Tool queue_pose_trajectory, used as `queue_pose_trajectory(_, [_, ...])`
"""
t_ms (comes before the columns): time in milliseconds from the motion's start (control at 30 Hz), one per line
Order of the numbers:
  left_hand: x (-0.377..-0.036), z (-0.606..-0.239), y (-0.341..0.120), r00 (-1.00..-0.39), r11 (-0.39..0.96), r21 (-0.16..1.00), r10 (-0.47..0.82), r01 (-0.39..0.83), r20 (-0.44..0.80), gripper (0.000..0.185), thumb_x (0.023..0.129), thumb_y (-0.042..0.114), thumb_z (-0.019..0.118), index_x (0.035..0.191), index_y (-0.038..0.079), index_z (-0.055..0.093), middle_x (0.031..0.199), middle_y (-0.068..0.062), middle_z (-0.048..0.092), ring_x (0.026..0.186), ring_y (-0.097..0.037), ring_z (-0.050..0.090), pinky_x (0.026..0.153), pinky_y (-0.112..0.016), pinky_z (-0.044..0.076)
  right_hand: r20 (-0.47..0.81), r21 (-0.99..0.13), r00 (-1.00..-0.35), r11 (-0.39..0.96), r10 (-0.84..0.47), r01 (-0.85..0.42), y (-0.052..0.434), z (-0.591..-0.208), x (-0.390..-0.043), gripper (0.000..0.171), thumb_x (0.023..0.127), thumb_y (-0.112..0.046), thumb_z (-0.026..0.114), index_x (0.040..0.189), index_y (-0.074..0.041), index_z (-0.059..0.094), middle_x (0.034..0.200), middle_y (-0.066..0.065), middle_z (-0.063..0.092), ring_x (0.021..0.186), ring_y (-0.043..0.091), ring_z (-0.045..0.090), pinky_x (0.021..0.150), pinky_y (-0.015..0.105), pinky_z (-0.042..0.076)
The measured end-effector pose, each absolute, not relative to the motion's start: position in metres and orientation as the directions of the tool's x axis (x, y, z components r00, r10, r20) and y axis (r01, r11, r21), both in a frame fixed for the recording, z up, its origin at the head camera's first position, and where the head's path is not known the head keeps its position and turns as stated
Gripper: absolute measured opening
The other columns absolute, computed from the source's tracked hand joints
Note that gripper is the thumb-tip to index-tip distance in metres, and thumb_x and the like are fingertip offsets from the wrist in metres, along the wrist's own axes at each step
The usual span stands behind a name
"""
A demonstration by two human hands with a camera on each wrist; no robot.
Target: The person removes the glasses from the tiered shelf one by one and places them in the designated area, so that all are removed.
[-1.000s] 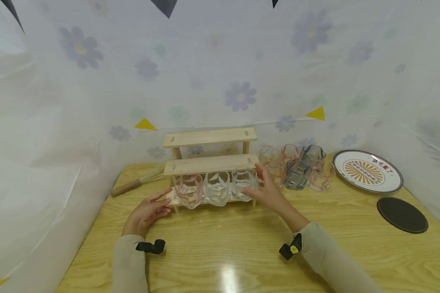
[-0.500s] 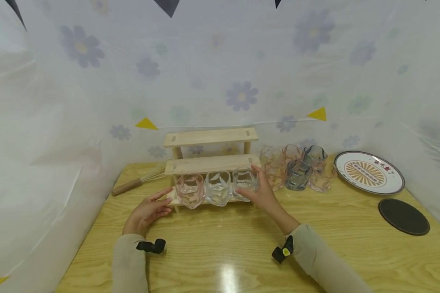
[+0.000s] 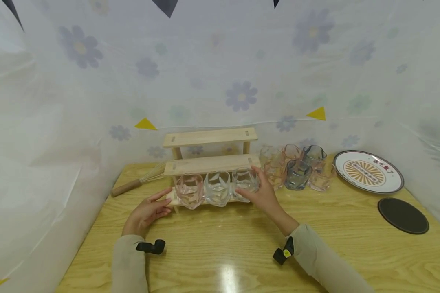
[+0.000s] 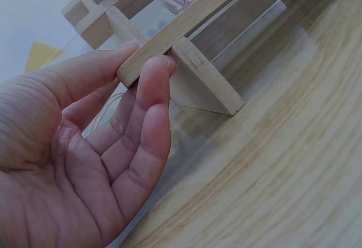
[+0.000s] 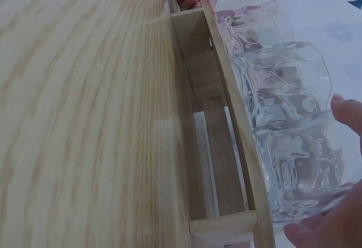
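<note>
A three-tier wooden stand (image 3: 212, 165) stands at the table's back edge. Three faceted glasses line its lowest shelf: a pale pink glass (image 3: 189, 192) at left, a clear glass (image 3: 217, 189) in the middle and another clear glass (image 3: 244, 180) at right. My left hand (image 3: 146, 213) pinches the left end of that lowest shelf (image 4: 189, 22) between thumb and fingers. With thumb and fingers on either side, my right hand (image 3: 265, 197) holds the right-hand glass, which sits upright close beside the middle one. The two upper shelves bear nothing.
Several tinted glasses (image 3: 298, 175) cluster right of the stand. Beyond them a patterned white plate (image 3: 392, 179) leans slightly, with a dark round mat (image 3: 403, 215) in front. A whisk (image 3: 126, 188) lies at left. A flowered curtain (image 3: 205, 61) closes off the back.
Over the first half second my right hand moved a little left around the right-hand glass, its thumb coming further across the front. Since then it has barely moved. The left hand stays put.
</note>
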State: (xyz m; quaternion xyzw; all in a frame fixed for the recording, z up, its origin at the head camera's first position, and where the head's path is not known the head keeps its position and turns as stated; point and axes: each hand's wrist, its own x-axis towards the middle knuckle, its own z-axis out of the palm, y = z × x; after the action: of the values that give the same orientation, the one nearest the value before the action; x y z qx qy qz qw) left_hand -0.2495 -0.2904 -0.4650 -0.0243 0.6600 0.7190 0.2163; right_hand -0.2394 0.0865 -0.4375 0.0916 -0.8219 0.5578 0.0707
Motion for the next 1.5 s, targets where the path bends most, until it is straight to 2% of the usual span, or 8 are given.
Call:
queue_pose_trajectory(433, [-0.25, -0.467, -0.291, -0.905, -0.03, 0.941, 0.283, -0.338, -0.317, 0.063, 0.093, 0.016, 0.063, 0.149, 0.016, 0.033, 0.077, 0.0, 0.067, 0.07, -0.01, 0.066, 0.074, -0.027, 0.055, 0.241, -0.883, -0.967, 0.395, -0.079, -0.253, 0.113, -0.44, -0.221, 0.085, 0.077, -0.038, 0.079, 0.147, -0.017, 0.034, 0.142, 0.009, 0.043, 0.129, 0.034, 0.041, 0.101, 0.059, 0.035])
queue_pose_trajectory(733, [-0.249, -0.467, -0.291, -0.907, -0.028, 0.939, 0.269, -0.344, -0.324, 0.064, 0.092, 0.017, 0.064, 0.149, 0.016, 0.033, 0.076, -0.001, 0.067, 0.07, -0.011, 0.066, 0.073, -0.026, 0.055, 0.277, -0.86, -0.96, 0.436, -0.039, -0.265, 0.143, -0.438, -0.208, 0.082, 0.08, -0.028, 0.078, 0.147, -0.009, 0.034, 0.115, 0.021, 0.06, 0.093, 0.035, 0.06, 0.091, 0.054, 0.046])
queue_pose_trajectory(833, [-0.251, -0.468, -0.291, -0.909, -0.034, 0.939, 0.263, -0.343, -0.322, 0.063, 0.092, 0.015, 0.063, 0.148, 0.015, 0.033, 0.076, 0.0, 0.066, 0.069, -0.011, 0.066, 0.073, -0.027, 0.055, 0.26, -0.861, -0.965, 0.447, -0.022, -0.242, 0.152, -0.436, -0.204, 0.082, 0.081, -0.027, 0.077, 0.147, -0.01, 0.033, 0.124, 0.017, 0.055, 0.068, 0.027, 0.055, 0.081, 0.052, 0.049])
queue_pose_trajectory(967, [-0.252, -0.47, -0.291, -0.911, -0.035, 0.94, 0.26, -0.339, -0.319, 0.064, 0.092, 0.014, 0.063, 0.148, 0.015, 0.034, 0.075, 0.0, 0.065, 0.068, -0.011, 0.065, 0.073, -0.028, 0.055, 0.227, -0.866, -0.974, 0.459, 0.005, -0.199, 0.163, -0.434, -0.2, 0.081, 0.082, -0.027, 0.076, 0.147, -0.01, 0.032, 0.141, 0.017, 0.041, 0.085, 0.033, 0.057, 0.085, 0.054, 0.047])
queue_pose_trajectory(1067, [-0.253, -0.47, -0.292, -0.912, -0.034, 0.94, 0.257, -0.34, -0.321, 0.063, 0.092, 0.015, 0.064, 0.148, 0.016, 0.035, 0.075, 0.001, 0.065, 0.068, -0.011, 0.065, 0.073, -0.028, 0.055, 0.217, -0.855, -0.976, 0.487, 0.028, -0.176, 0.169, -0.436, -0.2, 0.079, 0.082, -0.026, 0.076, 0.146, -0.008, 0.032, 0.141, 0.019, 0.041, 0.081, 0.028, 0.057, 0.07, 0.04, 0.051])
queue_pose_trajectory(1200, [-0.253, -0.47, -0.292, -0.91, -0.026, 0.938, 0.252, -0.346, -0.329, 0.062, 0.092, 0.015, 0.064, 0.147, 0.018, 0.037, 0.075, 0.0, 0.065, 0.068, -0.01, 0.065, 0.073, -0.027, 0.055, 0.18, -0.847, -0.982, 0.515, 0.051, -0.128, 0.174, -0.442, -0.203, 0.078, 0.081, -0.025, 0.076, 0.144, -0.006, 0.033, 0.126, 0.023, 0.051, 0.047, 0.012, 0.031, 0.044, 0.027, 0.034])
queue_pose_trajectory(1367, [-0.252, -0.469, -0.292, -0.909, -0.028, 0.938, 0.257, -0.346, -0.327, 0.061, 0.092, 0.015, 0.063, 0.147, 0.018, 0.037, 0.075, 0.0, 0.065, 0.069, -0.011, 0.065, 0.071, -0.027, 0.055, 0.105, -0.858, -0.992, 0.51, 0.065, -0.057, 0.178, -0.447, -0.209, 0.083, 0.082, -0.028, 0.074, 0.146, -0.005, 0.028, 0.134, 0.026, 0.045, 0.054, 0.017, 0.04, 0.047, 0.03, 0.038])
queue_pose_trajectory(1500, [-0.252, -0.468, -0.292, -0.908, -0.024, 0.938, 0.264, -0.345, -0.327, 0.061, 0.092, 0.016, 0.064, 0.147, 0.019, 0.037, 0.075, 0.0, 0.066, 0.069, -0.011, 0.065, 0.072, -0.027, 0.055, 0.057, -0.859, -0.997, 0.512, 0.06, -0.018, 0.18, -0.449, -0.213, 0.088, 0.083, -0.031, 0.074, 0.148, -0.002, 0.023, 0.143, 0.027, 0.035, 0.093, 0.041, 0.055, 0.069, 0.043, 0.05])
